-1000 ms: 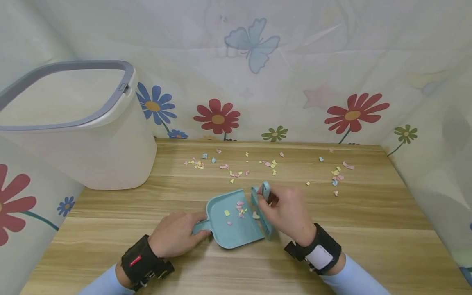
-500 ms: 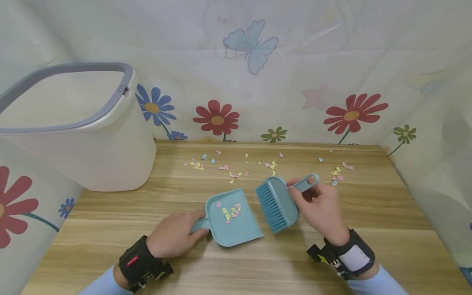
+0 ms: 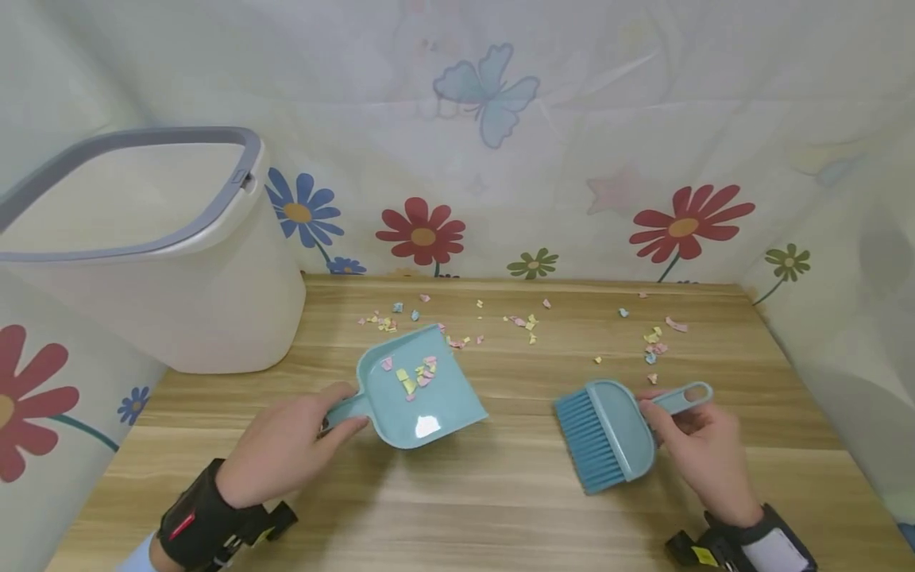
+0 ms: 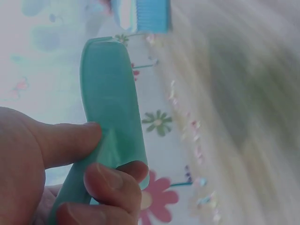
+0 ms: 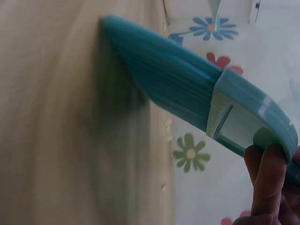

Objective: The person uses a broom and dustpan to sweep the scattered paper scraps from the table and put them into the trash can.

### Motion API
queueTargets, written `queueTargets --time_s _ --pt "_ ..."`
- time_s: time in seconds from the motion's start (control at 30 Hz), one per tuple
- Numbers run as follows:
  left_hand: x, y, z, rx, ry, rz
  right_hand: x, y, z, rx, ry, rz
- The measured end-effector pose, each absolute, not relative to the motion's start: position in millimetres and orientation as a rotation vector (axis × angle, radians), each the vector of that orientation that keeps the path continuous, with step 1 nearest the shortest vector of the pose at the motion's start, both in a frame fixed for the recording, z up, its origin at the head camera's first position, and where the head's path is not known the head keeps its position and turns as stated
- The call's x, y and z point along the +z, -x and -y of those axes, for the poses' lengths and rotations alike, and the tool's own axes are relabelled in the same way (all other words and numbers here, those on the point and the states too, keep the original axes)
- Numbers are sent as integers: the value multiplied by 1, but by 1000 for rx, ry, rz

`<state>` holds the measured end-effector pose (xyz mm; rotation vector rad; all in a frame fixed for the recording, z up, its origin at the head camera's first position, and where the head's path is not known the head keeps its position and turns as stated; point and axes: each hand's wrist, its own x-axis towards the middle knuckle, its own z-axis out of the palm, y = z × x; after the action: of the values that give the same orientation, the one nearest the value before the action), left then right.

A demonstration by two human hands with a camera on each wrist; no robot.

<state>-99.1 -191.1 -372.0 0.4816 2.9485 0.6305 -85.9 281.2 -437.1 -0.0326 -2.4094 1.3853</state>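
Teal plastic dustpan (image 3: pixel 418 389), speckled with paper scraps (image 3: pixel 413 373), gripped by left hand (image 3: pixel 282 449); right hand (image 3: pixel 704 453) grips matching brush (image 3: pixel 608 433).

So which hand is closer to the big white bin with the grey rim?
Left. The left hand grips the blue dustpan just right of the bin; the right hand holds the blue brush far across the table.

Evenly and brightly lit from above in the head view, with soft, faint shadows under the light blue plastic dustpan (image 3: pixel 422 389) and the blue plastic hand brush (image 3: pixel 608 433) on the pale wooden worktop (image 3: pixel 500 492), and one small white glare spot on the pan's floor. Wide-angle bending toward the edges, bowing the white plastic bin with grey rim (image 3: pixel 143 246). Washed-out, overexposed wrist views, streaked with motion blur across worktop and backdrop, sharpest on nearby fingers (image 4: pixel 112 180).
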Motion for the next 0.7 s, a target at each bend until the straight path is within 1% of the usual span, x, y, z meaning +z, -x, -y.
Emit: queueTargets --time_s 0.2,0.4,0.5,0.6,0.7 --pt "-337 93 209 711 -523 -3038 -449 71 -309 1414 278 2517" --pt "-296 93 226 709 -627 -3249 -455 69 -318 1450 353 2542" --pt "-276 98 236 728 -629 -3368 -458 69 -320 1454 364 2542" --pt "-258 106 248 822 -577 -3431 -461 68 -321 1459 369 2546" --pt "-241 115 261 865 -424 -3461 -463 68 -320 1460 371 2556"
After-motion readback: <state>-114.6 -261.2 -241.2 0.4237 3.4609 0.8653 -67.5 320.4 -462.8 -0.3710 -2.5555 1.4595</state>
